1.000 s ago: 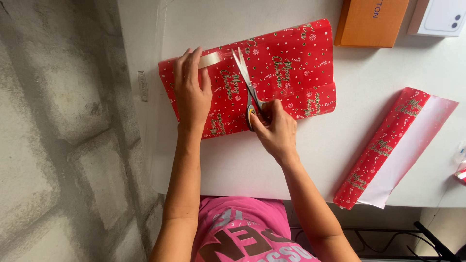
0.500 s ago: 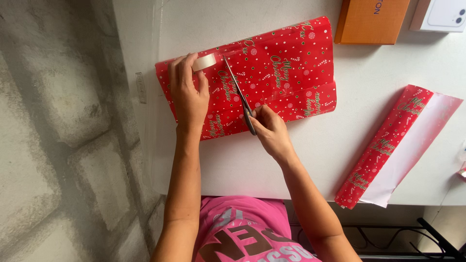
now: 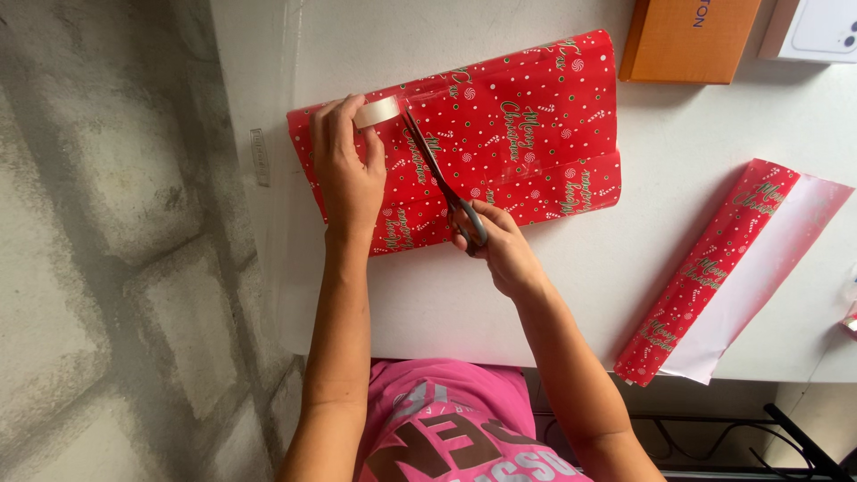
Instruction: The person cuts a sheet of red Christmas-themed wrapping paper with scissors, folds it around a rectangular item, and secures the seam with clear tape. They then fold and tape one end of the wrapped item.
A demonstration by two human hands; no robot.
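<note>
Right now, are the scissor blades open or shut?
Shut: the scissors in the right hand show one thin blade line ending at the tape roll.

A roll of clear tape [image 3: 377,112] sits gripped at the fingertips. The grey scissors [image 3: 444,183], blades closed, slant from the tape to the other grip, over the red-wrapped parcel [image 3: 527,125] beneath both.

Red patterned wrapped package [image 3: 518,134] mid-table; orange box [image 3: 687,40] and white box [image 3: 817,27] at far edge.
</note>
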